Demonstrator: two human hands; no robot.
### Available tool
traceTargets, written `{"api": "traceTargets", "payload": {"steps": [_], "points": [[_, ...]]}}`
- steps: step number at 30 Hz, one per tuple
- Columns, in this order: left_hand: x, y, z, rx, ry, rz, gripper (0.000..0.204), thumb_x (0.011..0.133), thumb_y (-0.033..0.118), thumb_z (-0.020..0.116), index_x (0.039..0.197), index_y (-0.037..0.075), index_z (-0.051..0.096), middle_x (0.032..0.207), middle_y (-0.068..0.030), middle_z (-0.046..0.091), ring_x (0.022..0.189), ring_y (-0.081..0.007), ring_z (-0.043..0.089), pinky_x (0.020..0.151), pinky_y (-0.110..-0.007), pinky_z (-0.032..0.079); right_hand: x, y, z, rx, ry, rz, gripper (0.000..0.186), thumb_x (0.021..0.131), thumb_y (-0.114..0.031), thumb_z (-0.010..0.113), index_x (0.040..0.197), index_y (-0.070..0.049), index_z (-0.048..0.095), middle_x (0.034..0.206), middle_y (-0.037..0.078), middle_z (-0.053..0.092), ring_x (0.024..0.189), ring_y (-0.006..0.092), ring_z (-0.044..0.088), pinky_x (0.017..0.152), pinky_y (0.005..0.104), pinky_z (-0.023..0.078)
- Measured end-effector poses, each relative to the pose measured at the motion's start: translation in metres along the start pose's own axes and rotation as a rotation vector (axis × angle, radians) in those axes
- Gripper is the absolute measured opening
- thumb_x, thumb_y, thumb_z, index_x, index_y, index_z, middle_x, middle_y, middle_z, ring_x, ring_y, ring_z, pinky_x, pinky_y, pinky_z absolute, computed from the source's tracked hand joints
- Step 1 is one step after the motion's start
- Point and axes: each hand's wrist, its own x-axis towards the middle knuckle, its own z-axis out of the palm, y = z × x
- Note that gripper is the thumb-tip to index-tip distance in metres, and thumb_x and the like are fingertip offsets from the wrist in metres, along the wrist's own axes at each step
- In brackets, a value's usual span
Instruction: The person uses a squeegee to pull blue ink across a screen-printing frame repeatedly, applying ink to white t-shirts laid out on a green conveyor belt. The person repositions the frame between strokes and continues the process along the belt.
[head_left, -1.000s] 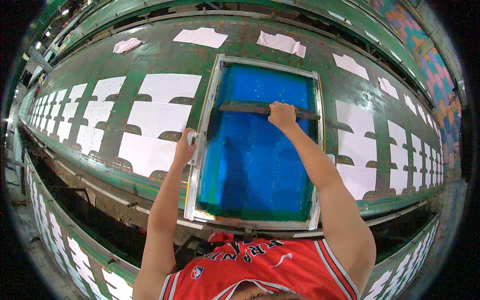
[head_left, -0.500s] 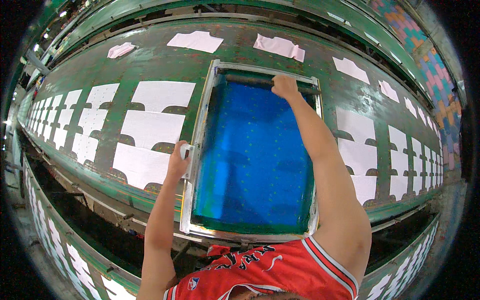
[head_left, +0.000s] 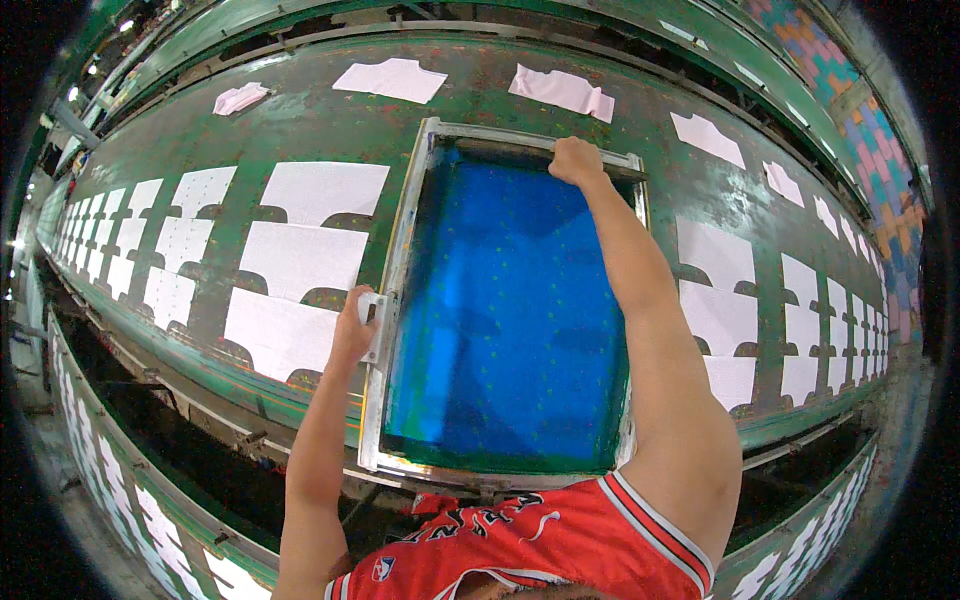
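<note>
Your left hand point(head_left: 352, 325): clamped on the white side handle point(head_left: 380, 302) | your right hand point(head_left: 577, 162): curled around the dark bar point(head_left: 622, 173) at the far end of the blue screen point(head_left: 510, 320) | screen over green table point(head_left: 320, 128) | best press evenly, holding it steady

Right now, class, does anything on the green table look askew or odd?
Yes: left of the blue screen, near the green table's far edge, one pale pink cloth piece lies bunched up, while the piece right of it lies nearly flat.
</note>
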Motion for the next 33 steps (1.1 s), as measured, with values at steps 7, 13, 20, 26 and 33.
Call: {"api": "traceTargets", "payload": {"steps": [7, 13, 20, 26, 33], "points": [[0.0, -0.004, 0.002, 0.002, 0.007, -0.01, 0.062, 0.077, -0.007, 0.065, 0.133, 0.014, 0.049, 0.106, -0.0193, 0.067, 0.101, -0.0379, 0.067, 0.088, -0.043, 0.052, -0.072, -0.024, -0.007, 0.051, -0.024, -0.028, 0.021, 0.07, -0.021, 0.066, 0.08, -0.006, 0.077, 0.085, 0.021, 0.073, 0.083, 0.0391, 0.072, 0.074, 0.0517, 0.058], [0.002, -0.018, 0.004, -0.04, -0.002, 0.055, 0.06, 0.079, -0.004, 0.065, 0.133, 0.017, 0.049, 0.1, -0.0276, 0.068, 0.097, -0.0489, 0.065, 0.081, -0.051, 0.051, -0.186, -0.068, -0.021, 0.023, -0.113, -0.042, 0.02, 0.07, -0.02, 0.066, 0.083, -0.009, 0.077, 0.087, 0.018, 0.074, 0.083, 0.0379, 0.073, 0.074, 0.0499, 0.058], [0.005, -0.03, 0.009, 0.006, 0.041, 0.089, 0.061, 0.078, -0.001, 0.066, 0.133, 0.02, 0.05, 0.101, -0.0264, 0.069, 0.1, -0.0483, 0.066, 0.082, -0.057, 0.05, -0.351, -0.138, -0.026, 0.079, -0.132, -0.017, 0.018, 0.074, -0.019, 0.066, 0.084, -0.008, 0.076, 0.087, 0.016, 0.073, 0.081, 0.0359, 0.073, 0.073, 0.0492, 0.057], [0.002, -0.029, 0.009, 0.092, 0.074, 0.121, 0.066, 0.078, 0.004, 0.067, 0.138, 0.025, 0.049, 0.105, -0.0227, 0.071, 0.1, -0.045, 0.068, 0.085, -0.053, 0.052, -0.479, -0.186, -0.023, 0.125, -0.103, 0.04, 0.026, 0.07, -0.017, 0.07, 0.094, -0.008, 0.074, 0.095, 0.01, 0.07, 0.081, 0.0331, 0.071, 0.071, 0.0468, 0.056], [0.0, -0.025, 0.011, 0.154, 0.076, 0.119, 0.058, 0.09, 0.013, 0.065, 0.144, 0.019, 0.044, 0.109, -0.0235, 0.071, 0.102, -0.0446, 0.067, 0.086, -0.053, 0.051, -0.576, -0.228, -0.016, 0.172, 0.032, 0.009, 0.033, 0.066, -0.015, 0.071, 0.097, -0.006, 0.069, 0.101, 0.009, 0.07, 0.088, 0.0296, 0.07, 0.073, 0.0406, 0.057]]}}
